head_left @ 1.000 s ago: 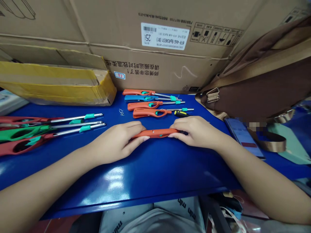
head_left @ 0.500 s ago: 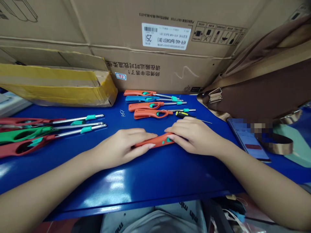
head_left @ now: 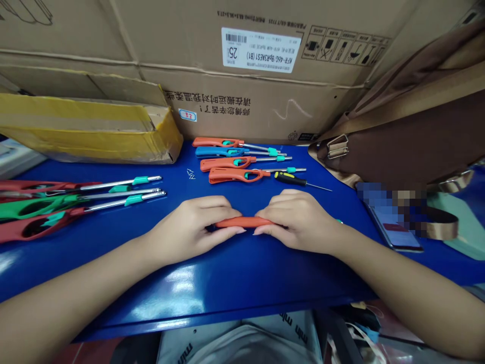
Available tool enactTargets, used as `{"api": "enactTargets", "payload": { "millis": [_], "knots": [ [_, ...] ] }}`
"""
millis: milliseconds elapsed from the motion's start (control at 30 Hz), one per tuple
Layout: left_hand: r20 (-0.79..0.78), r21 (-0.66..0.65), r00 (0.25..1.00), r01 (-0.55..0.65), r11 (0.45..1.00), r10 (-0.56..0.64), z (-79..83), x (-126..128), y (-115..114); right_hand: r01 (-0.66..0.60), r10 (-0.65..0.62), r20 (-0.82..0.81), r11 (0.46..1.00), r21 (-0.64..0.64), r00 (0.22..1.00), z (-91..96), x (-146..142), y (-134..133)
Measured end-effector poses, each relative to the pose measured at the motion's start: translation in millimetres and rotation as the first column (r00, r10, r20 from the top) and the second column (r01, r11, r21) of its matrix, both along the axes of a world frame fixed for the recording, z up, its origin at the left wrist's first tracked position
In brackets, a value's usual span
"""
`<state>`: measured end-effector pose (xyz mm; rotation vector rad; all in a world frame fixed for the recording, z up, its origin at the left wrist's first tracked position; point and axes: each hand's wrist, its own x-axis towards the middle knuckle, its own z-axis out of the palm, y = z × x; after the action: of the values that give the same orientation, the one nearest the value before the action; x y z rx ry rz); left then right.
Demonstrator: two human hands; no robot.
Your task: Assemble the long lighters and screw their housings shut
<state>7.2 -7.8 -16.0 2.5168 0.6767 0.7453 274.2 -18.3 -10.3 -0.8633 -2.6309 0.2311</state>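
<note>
Both hands grip one orange long-nosed lighter above the blue table. My left hand is closed round its left end, and my right hand round its right part, so most of the body is covered. A narrow orange edge shows between them, and a bit of teal peeks out beyond the right wrist. Behind the hands lie several more lighters, the nearest an orange one and another a blue one. A black and yellow screwdriver rests close behind my right hand. Small screws lie behind my left.
Red and green lighters lie at the left of the blue table. A yellow-taped carton and a large cardboard box stand behind. At the right are a brown bag and a phone.
The lighter has been turned in my hands, so a narrow edge faces up instead of the side with the teal trigger. My right hand has shifted slightly and wraps its part more closely.
</note>
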Motion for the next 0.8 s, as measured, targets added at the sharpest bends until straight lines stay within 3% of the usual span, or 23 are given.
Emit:
{"api": "enactTargets", "payload": {
  "millis": [133, 333, 600, 700, 800],
  "knots": [
    [0.027, -0.044, 0.999, -0.019, 0.999, 0.02, 1.0, 0.6, 0.9, -0.005, 0.006, 0.054, 1.0, -0.014, 0.999, 6.5, 3.5, 3.1],
    [0.086, 0.077, 0.996, -0.025, 0.997, 0.018, -0.5, -9.8, 15.1, 0.051, -0.044, 0.137, 0.998, -0.046, 0.99, 14.3, 16.0, 14.2],
    [-0.137, 0.081, 0.99, -0.011, 0.997, 0.022, 7.3, -7.5, 11.8, 0.033, -0.035, 0.028, 0.998, 0.057, 0.999, 3.8, 8.5, 17.0],
    [-0.23, 0.064, 0.973, 0.009, 0.998, 0.006, 10.2, -9.5, 12.9, 0.054, -0.055, 0.097, 0.998, 0.013, 0.994, 8.6, 13.1, 20.2],
    [-0.219, 0.081, 0.976, 0.015, 0.997, 0.003, 16.3, -18.4, 20.1, 0.123, -0.126, 0.142, 0.992, 0.034, 0.982, 20.0, 28.3, 24.7]
  ]
}}
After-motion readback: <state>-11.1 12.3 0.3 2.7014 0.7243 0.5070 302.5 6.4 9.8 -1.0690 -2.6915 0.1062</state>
